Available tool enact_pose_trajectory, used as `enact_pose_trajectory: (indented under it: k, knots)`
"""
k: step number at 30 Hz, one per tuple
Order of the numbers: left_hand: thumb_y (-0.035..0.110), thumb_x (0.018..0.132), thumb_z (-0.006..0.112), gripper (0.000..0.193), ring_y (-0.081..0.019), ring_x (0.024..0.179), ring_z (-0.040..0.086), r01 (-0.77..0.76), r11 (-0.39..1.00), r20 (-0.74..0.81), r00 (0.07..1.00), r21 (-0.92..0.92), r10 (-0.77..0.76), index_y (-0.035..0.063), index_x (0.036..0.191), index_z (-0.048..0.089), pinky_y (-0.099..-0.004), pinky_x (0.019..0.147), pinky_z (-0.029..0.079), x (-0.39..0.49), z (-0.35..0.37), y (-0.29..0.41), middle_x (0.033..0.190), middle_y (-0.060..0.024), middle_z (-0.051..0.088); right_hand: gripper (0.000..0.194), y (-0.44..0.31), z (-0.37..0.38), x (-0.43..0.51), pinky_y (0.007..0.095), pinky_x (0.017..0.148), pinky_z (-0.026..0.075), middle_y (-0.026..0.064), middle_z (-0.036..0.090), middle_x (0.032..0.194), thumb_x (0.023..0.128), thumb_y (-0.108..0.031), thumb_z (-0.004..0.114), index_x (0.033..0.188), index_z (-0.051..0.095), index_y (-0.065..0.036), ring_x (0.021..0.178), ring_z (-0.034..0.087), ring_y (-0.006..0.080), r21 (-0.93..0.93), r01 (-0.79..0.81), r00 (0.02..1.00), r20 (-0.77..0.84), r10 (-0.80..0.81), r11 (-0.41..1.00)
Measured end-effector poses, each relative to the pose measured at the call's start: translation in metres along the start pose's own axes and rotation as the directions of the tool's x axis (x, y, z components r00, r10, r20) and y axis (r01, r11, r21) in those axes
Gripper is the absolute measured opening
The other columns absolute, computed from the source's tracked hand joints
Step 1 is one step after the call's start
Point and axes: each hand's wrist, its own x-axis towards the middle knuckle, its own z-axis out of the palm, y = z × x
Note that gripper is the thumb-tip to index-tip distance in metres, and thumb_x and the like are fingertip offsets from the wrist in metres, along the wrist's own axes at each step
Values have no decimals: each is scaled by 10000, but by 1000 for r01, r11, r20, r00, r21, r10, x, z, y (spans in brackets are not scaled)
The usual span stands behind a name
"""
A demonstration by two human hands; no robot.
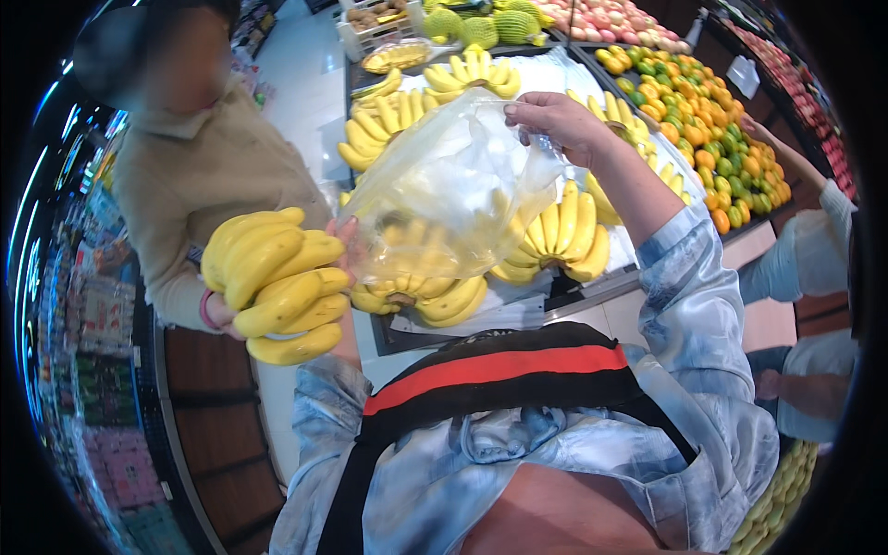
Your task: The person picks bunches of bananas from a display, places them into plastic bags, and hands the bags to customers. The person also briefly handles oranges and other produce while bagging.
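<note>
A clear plastic bag (451, 187) is stretched between my two hands above a banana display. My right hand (551, 125) pinches the bag's upper right edge. At the bag's left edge is my left hand (350, 246), partly hidden behind a large bunch of yellow bananas (277, 277); its fingers touch the film. A person at the left holds that bunch from below, close beside my left hand. More bananas (562, 236) lie under and behind the bag, some seen blurred through the film.
The person in a beige top (215, 166) stands close at my left. Green and orange citrus fruit (721, 152) fills a display at the right, where another person's hand (760, 132) reaches in. Netted green fruit (479, 31) and pink fruit (603, 21) lie at the back.
</note>
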Motion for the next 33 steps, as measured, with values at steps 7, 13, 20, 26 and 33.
enact_pose_trajectory:
  k: [7, 13, 20, 26, 33]
  knots:
    - [235, 943, 463, 609, -277, 1322, 198, -90, 994, 756, 647, -55, 101, 71, 1428, 134, -408, 1080, 211, -85, -49, 68, 1453, -132, 156, 264, -19, 65, 46, 215, 583, 450, 6, 597, 780, 856, -318, 664, 828, 651, -56, 673, 535, 81, -37, -116, 978, 169, 121, 993]
    - [227, 865, 651, 203, -124, 525, 497, -406, 887, -420, 860, -220, 290, 111, 1005, 560, -243, 425, 376, -2, -96, -55, 766, -13, 575, 292, -23, 111, 67, 262, 544, 445, 9, 575, 751, 867, -357, 631, 851, 660, -67, 653, 536, 103, -19, -202, 951, 237, 201, 979]
    - [185, 924, 569, 69, -24, 533, 419, -256, 965, -253, 938, -48, 236, 117, 909, 562, -186, 428, 308, -21, -73, -63, 694, 70, 494, 324, 6, 111, 41, 263, 546, 437, 39, 652, 918, 826, -366, 609, 992, 665, -94, 646, 542, 131, 31, -125, 938, 330, 108, 992]
    - [222, 933, 557, 93, -40, 523, 451, -159, 986, -328, 935, -42, 137, 139, 971, 542, -198, 394, 317, -30, -48, -69, 681, 65, 501, 308, 44, 86, 3, 264, 628, 461, 57, 648, 865, 857, -304, 617, 1032, 639, -52, 733, 579, 121, 417, -254, 918, 389, 81, 873]
    - [240, 930, 565, 104, -60, 541, 479, -179, 982, -314, 937, -53, 154, 138, 945, 552, -211, 400, 311, -15, -37, -62, 699, 50, 528, 392, 51, 56, -24, 303, 787, 489, 116, 652, 984, 820, -217, 620, 1165, 595, -34, 867, 603, 164, 527, -64, 968, 239, -75, 848]
